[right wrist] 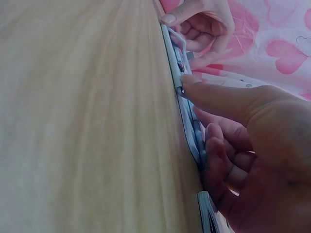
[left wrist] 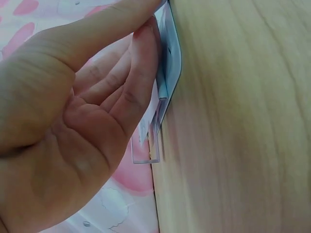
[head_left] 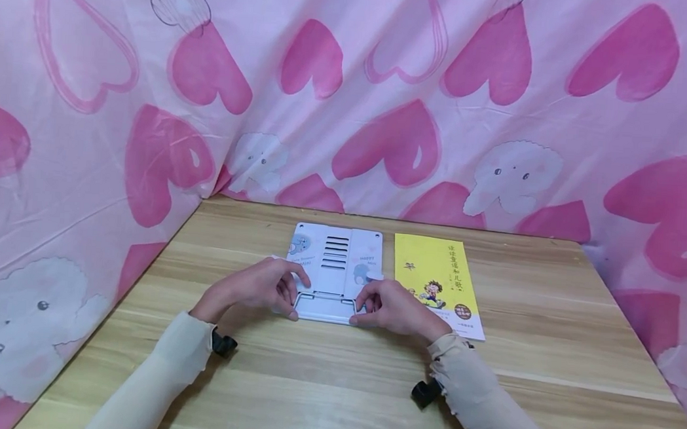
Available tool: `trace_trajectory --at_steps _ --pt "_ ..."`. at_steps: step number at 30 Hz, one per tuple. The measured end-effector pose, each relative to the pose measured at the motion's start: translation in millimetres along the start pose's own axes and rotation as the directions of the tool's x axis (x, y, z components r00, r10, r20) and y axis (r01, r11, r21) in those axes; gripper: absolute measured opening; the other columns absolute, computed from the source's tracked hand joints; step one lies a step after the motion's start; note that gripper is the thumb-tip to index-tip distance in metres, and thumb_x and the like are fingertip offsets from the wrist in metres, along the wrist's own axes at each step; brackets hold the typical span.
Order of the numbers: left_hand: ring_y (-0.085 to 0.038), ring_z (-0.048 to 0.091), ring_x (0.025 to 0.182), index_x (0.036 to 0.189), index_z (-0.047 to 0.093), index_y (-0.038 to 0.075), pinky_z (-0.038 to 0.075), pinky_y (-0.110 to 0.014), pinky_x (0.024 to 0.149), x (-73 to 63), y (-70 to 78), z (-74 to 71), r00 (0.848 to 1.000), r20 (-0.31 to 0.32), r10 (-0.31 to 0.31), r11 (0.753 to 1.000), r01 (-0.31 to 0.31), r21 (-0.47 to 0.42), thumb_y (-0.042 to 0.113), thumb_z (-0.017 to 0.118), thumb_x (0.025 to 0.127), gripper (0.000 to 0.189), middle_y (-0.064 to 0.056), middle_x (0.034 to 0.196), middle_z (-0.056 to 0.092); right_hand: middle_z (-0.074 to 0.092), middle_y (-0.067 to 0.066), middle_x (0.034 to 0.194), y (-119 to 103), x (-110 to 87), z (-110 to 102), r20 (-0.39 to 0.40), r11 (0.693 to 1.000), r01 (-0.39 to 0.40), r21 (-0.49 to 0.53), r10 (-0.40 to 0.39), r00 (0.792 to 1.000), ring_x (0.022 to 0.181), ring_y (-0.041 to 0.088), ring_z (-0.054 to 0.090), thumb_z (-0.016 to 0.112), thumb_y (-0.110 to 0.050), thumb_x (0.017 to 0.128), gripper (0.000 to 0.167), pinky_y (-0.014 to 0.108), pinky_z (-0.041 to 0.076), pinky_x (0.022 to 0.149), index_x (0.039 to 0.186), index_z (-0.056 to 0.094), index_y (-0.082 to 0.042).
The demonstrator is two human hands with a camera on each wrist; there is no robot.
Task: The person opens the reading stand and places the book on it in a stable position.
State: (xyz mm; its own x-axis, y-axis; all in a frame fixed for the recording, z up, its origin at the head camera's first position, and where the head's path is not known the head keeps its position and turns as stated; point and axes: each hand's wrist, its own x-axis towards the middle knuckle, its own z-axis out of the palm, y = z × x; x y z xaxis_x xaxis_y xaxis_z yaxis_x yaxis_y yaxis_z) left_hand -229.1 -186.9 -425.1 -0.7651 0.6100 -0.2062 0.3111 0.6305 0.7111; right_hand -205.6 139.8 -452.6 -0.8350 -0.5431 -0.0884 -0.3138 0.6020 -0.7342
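A white book stand (head_left: 330,280) with printed cartoon animals and a column of slots lies flat on the table. Along its front runs a ledge (head_left: 325,313) with thin wire page holders at both ends. My left hand (head_left: 262,285) pinches the front left corner, thumb at the ledge's edge and fingers curled by the wire. At the front right corner, my right hand (head_left: 397,308) grips the same way. The right wrist view has the right thumb (right wrist: 214,97) on the ledge's edge, with the other fingers bent behind it. In the left wrist view, the left fingertips overlap the stand's edge (left wrist: 171,63).
Just right of the stand lies a yellow book (head_left: 429,259) with a cartoon child on its cover, close by the right hand. The wooden table (head_left: 309,383) ends at a pink heart-patterned cloth (head_left: 383,138) hanging behind and at both sides.
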Motion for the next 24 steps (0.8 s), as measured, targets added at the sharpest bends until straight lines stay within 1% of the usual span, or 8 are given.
trace_trajectory --at_steps 4,9,13,18,22,24 --pt "-0.016 0.068 0.077 0.12 0.072 0.009 0.061 -0.025 0.074 1.1 -1.4 0.3 1.0 0.008 0.003 1.0 -0.002 -0.022 0.016 0.1 0.077 0.052 0.0 0.088 0.075 0.061 -0.004 0.084 -1.1 -0.9 0.6 0.009 1.0 -0.013 -0.007 0.013 1.0 0.08 0.013 0.056 0.092 -0.032 0.088 0.021 0.021 0.043 0.066 0.096 0.073 -0.024" --pt "-0.015 0.067 0.08 0.11 0.073 0.009 0.061 -0.024 0.074 2.5 -1.9 0.1 0.999 0.031 0.022 0.999 -0.021 -0.033 0.015 0.098 0.079 0.04 0.0 0.088 0.074 0.061 -0.003 0.087 -2.1 -2.0 0.8 0.023 1.0 0.027 -0.01 -0.027 0.999 0.084 0.013 0.058 0.09 -0.029 0.091 0.022 0.023 0.047 0.069 0.096 0.069 -0.023" --pt "-0.015 0.066 0.08 0.107 0.071 0.009 0.06 -0.024 0.073 3.0 -0.6 -0.1 0.998 0.042 0.056 0.998 -0.055 -0.033 0.013 0.098 0.08 0.038 0.0 0.088 0.073 0.061 -0.003 0.087 -1.5 -1.9 0.1 0.034 0.997 0.074 -0.006 -0.073 0.997 0.081 0.013 0.057 0.089 -0.028 0.092 0.022 0.023 0.047 0.068 0.096 0.067 -0.022" --pt "-0.013 0.064 0.079 0.105 0.069 0.008 0.058 -0.022 0.07 4.1 -0.3 0.4 0.994 0.047 0.095 0.995 -0.094 -0.015 0.012 0.097 0.081 0.037 0.0 0.086 0.072 0.06 -0.003 0.085 -1.5 -1.8 -0.8 0.043 0.995 0.098 0.008 -0.098 0.994 0.079 0.013 0.056 0.088 -0.027 0.093 0.022 0.022 0.046 0.066 0.095 0.067 -0.023" --pt "-0.013 0.064 0.079 0.105 0.069 0.008 0.057 -0.022 0.071 3.4 -0.5 0.6 0.994 0.046 0.099 0.995 -0.098 -0.022 0.013 0.097 0.081 0.037 0.001 0.086 0.072 0.061 -0.004 0.086 -0.5 -1.3 -1.7 0.049 0.995 0.098 0.017 -0.099 0.994 0.079 0.013 0.058 0.088 -0.026 0.093 0.02 0.023 0.048 0.068 0.095 0.068 -0.024" --pt "-0.014 0.066 0.081 0.107 0.072 0.01 0.059 -0.023 0.074 2.4 -0.3 0.1 0.996 0.025 0.084 0.996 -0.083 -0.027 0.018 0.096 0.083 0.035 0.002 0.087 0.073 0.063 -0.004 0.086 0.8 -0.6 -3.1 0.047 0.995 0.097 0.024 -0.098 0.994 0.081 0.013 0.06 0.088 -0.028 0.093 0.019 0.023 0.05 0.07 0.097 0.07 -0.025"
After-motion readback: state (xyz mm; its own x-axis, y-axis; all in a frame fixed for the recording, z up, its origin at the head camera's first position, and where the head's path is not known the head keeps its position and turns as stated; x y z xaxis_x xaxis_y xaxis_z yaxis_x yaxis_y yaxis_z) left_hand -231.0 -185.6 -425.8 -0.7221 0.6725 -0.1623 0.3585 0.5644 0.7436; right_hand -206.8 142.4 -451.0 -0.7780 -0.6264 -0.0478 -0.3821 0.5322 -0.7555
